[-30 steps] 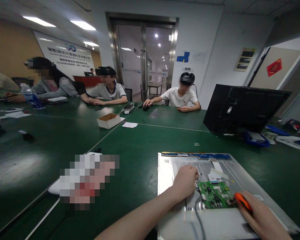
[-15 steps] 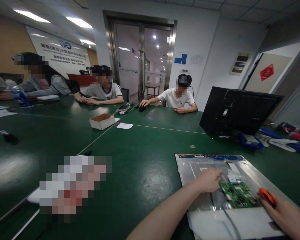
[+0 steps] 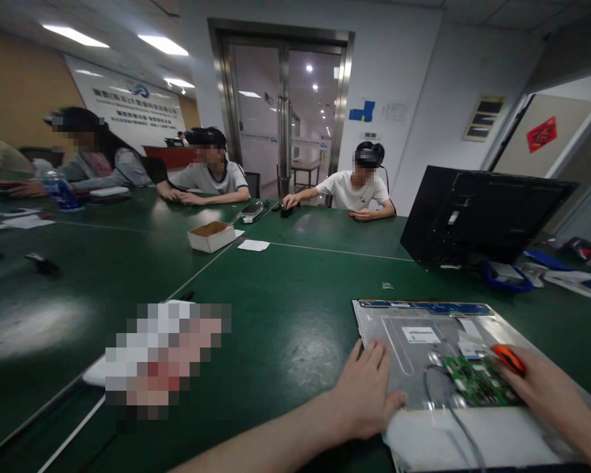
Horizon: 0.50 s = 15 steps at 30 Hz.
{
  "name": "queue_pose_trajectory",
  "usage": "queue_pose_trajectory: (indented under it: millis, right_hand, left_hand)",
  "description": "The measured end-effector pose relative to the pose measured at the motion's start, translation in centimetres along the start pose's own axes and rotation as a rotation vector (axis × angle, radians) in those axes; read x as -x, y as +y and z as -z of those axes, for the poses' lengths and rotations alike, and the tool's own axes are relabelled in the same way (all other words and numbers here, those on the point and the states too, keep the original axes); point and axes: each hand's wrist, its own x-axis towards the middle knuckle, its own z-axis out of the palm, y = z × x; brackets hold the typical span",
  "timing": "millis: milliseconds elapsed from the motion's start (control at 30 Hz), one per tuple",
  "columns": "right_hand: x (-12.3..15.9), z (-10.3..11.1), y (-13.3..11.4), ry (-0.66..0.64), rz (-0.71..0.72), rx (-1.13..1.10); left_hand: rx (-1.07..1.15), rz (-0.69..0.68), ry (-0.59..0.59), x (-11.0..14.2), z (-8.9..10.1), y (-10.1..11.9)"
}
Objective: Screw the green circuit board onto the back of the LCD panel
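A flat silver display panel [image 3: 398, 358] lies on the table at the lower right, its metal back facing up. My left hand [image 3: 367, 391] rests at the panel's left edge with fingers extended and nothing in its grip. What looks like a screwdriver, with an orange-and-black handle [image 3: 509, 359], is gripped in my right hand [image 3: 546, 384]; its shaft is hidden. That hand is over the right side of a green circuit board [image 3: 477, 380] on the panel. A grey cable [image 3: 460, 430] runs from near the board toward me. A blue strip board [image 3: 423, 307] lines the panel's far edge.
Behind the panel stands a black monitor housing [image 3: 482, 217], with a blue tray [image 3: 505, 274] beside it. An open cardboard box [image 3: 211, 238] and a white paper [image 3: 253, 245] lie mid-table. A blurred-out white object [image 3: 96, 371] is at left. Several people sit across the green table [image 3: 285, 295].
My left hand has moved from beside the circuit board leftward to the panel's edge, uncovering a white label. My right hand with the screwdriver has shifted up and left over the board.
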Motion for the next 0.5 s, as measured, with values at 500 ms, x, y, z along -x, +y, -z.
queue_pose_trajectory:
  millis: [500]
  right_hand:
    - [-2.1,-1.8,-4.5,-0.213,0.007,0.224]
  left_hand:
    - [-0.023,-0.083,0.028,-6.1,-1.7,2.1]
